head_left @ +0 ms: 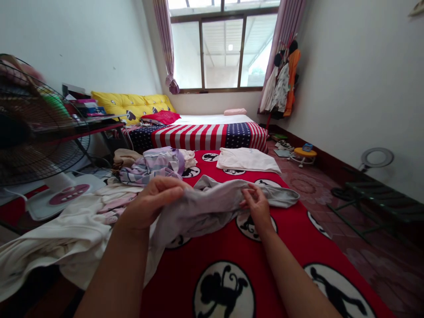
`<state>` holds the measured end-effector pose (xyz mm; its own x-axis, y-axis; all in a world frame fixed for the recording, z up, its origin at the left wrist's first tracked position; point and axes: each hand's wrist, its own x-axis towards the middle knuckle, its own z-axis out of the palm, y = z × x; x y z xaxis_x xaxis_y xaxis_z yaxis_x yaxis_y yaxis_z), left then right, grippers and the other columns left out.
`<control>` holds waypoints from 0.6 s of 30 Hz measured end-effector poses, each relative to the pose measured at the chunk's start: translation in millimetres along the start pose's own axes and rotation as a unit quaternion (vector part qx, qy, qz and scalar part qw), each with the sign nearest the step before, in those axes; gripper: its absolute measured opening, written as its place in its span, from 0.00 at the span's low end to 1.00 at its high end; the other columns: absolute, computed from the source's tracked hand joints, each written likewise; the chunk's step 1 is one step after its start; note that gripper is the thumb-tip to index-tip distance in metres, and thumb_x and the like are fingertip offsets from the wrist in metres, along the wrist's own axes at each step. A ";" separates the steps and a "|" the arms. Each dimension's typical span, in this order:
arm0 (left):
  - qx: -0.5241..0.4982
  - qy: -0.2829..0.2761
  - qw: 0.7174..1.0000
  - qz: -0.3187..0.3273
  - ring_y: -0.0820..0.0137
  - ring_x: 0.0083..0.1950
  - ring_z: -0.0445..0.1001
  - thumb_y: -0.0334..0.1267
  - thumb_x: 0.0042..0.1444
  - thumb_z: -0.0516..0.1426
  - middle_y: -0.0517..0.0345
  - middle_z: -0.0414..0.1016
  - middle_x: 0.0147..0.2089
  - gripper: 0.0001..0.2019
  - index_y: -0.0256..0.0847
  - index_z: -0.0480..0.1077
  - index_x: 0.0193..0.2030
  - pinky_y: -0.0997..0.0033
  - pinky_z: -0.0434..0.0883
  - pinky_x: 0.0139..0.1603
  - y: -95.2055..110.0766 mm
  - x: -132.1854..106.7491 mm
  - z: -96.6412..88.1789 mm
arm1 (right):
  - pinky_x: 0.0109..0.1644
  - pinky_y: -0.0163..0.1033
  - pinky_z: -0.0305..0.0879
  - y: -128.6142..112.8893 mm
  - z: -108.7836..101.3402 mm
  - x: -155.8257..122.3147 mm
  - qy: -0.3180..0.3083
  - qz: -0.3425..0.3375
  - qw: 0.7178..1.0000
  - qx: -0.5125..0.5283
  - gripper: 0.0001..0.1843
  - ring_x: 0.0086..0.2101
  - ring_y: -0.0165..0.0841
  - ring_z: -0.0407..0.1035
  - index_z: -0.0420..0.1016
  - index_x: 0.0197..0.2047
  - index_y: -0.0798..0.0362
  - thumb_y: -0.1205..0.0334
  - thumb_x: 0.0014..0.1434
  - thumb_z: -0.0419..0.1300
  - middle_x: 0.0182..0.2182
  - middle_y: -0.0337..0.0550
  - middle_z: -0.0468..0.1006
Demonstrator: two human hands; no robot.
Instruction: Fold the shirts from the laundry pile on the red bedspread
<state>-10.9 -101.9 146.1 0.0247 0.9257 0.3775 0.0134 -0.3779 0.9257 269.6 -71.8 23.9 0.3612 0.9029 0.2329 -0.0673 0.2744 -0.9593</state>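
A crumpled light grey garment (212, 205) stretches between my two hands over the red blanket (285, 247) with monkey prints. My left hand (155, 201) is closed on its left end and holds it up off the blanket. Farther right, my right hand (256, 201) has its bent fingers on the cloth, pinching it near the middle. One end of the garment lies on the blanket beyond the right hand. Its exact kind cannot be made out in this bunched state. Past it lies a folded white garment (247, 160), flat on the blanket.
Rumpled clothes, purple checked (155, 163) and cream (76, 229), are heaped at left. A floor fan (33, 128) stands beside them. Behind is a bed with a striped, starred cover (198, 136). At right are a yellow stool (304, 153), a ring light (377, 154) and a dark folding stool (380, 198).
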 end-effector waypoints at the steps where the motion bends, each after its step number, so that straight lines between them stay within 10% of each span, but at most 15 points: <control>1: 0.022 -0.079 0.997 -0.001 0.61 0.22 0.74 0.47 0.32 0.69 0.49 0.74 0.20 0.16 0.38 0.79 0.26 0.70 0.67 0.17 6.6 -6.0 -1.3 | 0.21 0.33 0.63 -0.3 -5.9 3.3 0.026 0.017 1.000 0.005 0.28 0.19 0.27 0.67 0.71 0.48 0.53 0.43 0.50 0.63 0.33 0.42 0.78; 3: 0.065 -0.205 0.976 0.017 0.58 0.25 0.76 0.47 0.30 0.70 0.49 0.75 0.21 0.17 0.41 0.80 0.28 0.70 0.68 0.18 16.6 -13.7 0.7 | 0.17 0.32 0.58 -1.9 -17.7 9.9 0.062 0.049 0.997 0.005 0.28 0.16 0.27 0.63 0.72 0.41 0.54 0.37 0.51 0.58 0.23 0.38 0.75; 8: 0.119 -0.314 0.942 -0.004 0.61 0.33 0.78 0.46 0.46 0.64 0.48 0.80 0.34 0.18 0.42 0.79 0.43 0.70 0.73 0.30 -2.6 -3.8 33.5 | 0.17 0.33 0.52 -5.6 -23.6 11.5 0.040 0.028 0.996 -0.078 0.28 0.15 0.27 0.60 0.73 0.37 0.54 0.35 0.49 0.58 0.22 0.38 0.74; 14: 0.267 -0.155 0.951 -0.006 0.63 0.36 0.75 0.46 0.47 0.63 0.46 0.77 0.45 0.27 0.38 0.73 0.54 0.66 0.72 0.40 -97.3 14.2 63.4 | 0.29 0.36 0.57 2.6 -2.4 -5.1 -0.045 -0.100 0.954 -0.277 0.17 0.24 0.32 0.65 0.75 0.37 0.50 0.50 0.47 0.66 0.23 0.37 0.73; 18: 0.296 -0.146 0.944 -0.017 0.63 0.34 0.74 0.49 0.45 0.63 0.47 0.77 0.42 0.30 0.36 0.72 0.55 0.65 0.70 0.39 -128.3 10.9 73.9 | 0.31 0.35 0.55 -3.0 5.2 -10.3 -0.085 -0.123 0.954 -0.261 0.10 0.25 0.30 0.60 0.70 0.24 0.51 0.55 0.50 0.63 0.21 0.35 0.68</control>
<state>61.4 -44.7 29.8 0.2872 0.9256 0.2463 0.5734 -0.3722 0.7299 261.3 -80.2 25.2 0.1470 0.8853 0.4411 0.4884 0.3228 -0.8107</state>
